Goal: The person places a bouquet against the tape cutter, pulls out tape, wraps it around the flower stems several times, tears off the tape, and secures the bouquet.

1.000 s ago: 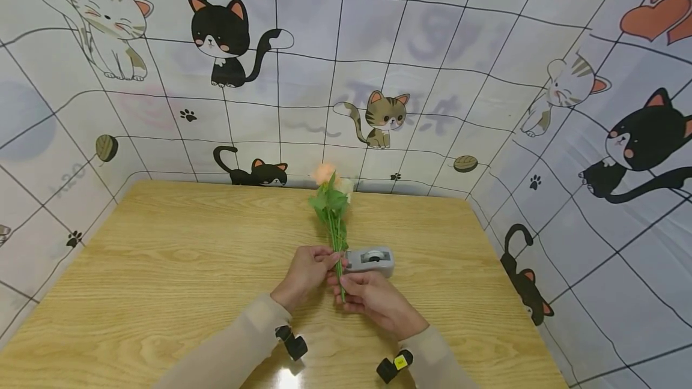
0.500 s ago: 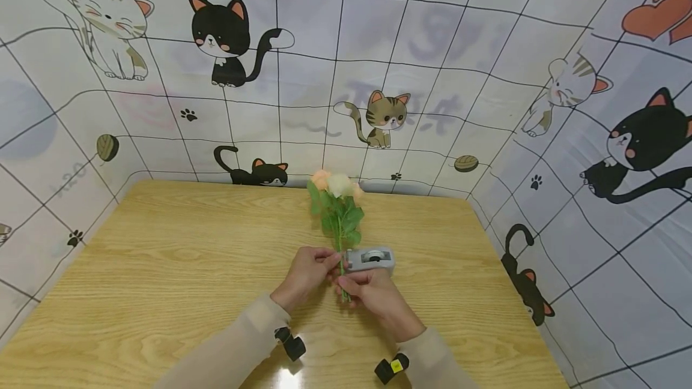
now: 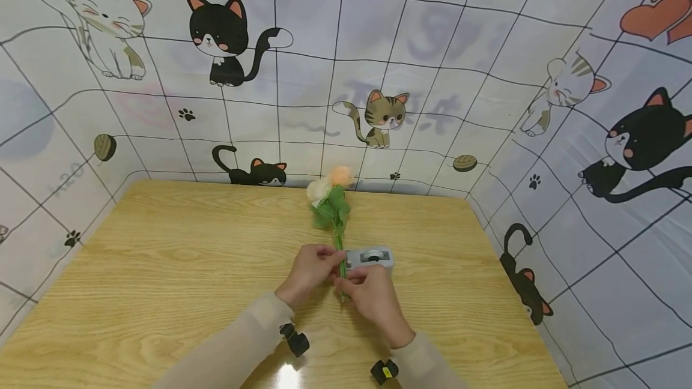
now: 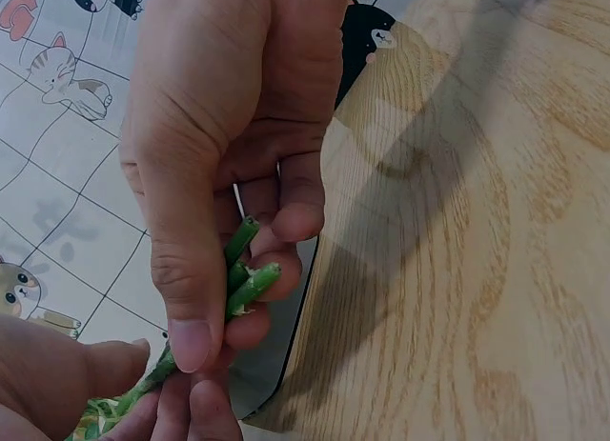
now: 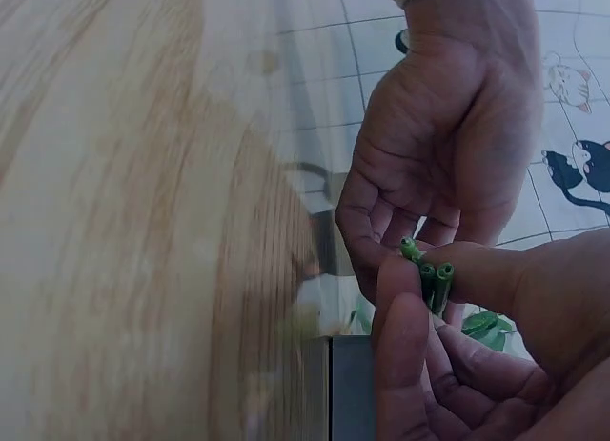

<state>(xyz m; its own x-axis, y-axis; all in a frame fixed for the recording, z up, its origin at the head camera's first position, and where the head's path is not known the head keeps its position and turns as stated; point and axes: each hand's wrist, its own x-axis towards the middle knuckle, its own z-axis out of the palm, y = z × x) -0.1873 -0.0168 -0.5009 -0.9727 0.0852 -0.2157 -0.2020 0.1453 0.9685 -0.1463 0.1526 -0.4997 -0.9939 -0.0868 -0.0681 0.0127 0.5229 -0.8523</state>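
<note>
A small bunch of flowers (image 3: 336, 209) with a white bloom, a peach bloom and green leaves points away from me over the table. My left hand (image 3: 312, 270) pinches its stems near their middle between thumb and fingers. Lower down, close to the cut ends, my right hand (image 3: 374, 300) pinches the same stems. Three green stem ends (image 5: 428, 271) stick out past the right fingers in the right wrist view. In the left wrist view the right thumb lies along the stems (image 4: 250, 287). Just right of the bunch sits a grey tape dispenser (image 3: 385, 257), partly behind my right hand.
The wooden table (image 3: 189, 245) runs up to a cloth wall (image 3: 303, 119) printed with cats and a grid at the back and sides. A black wrist camera (image 3: 294, 341) is strapped at the left sleeve, another camera (image 3: 384, 371) at the right.
The bunch has turned in my fingers: the white bloom now lies left, the peach one right. My right hand has shifted slightly and its wrist has moved left. The tape dispenser stays put.
</note>
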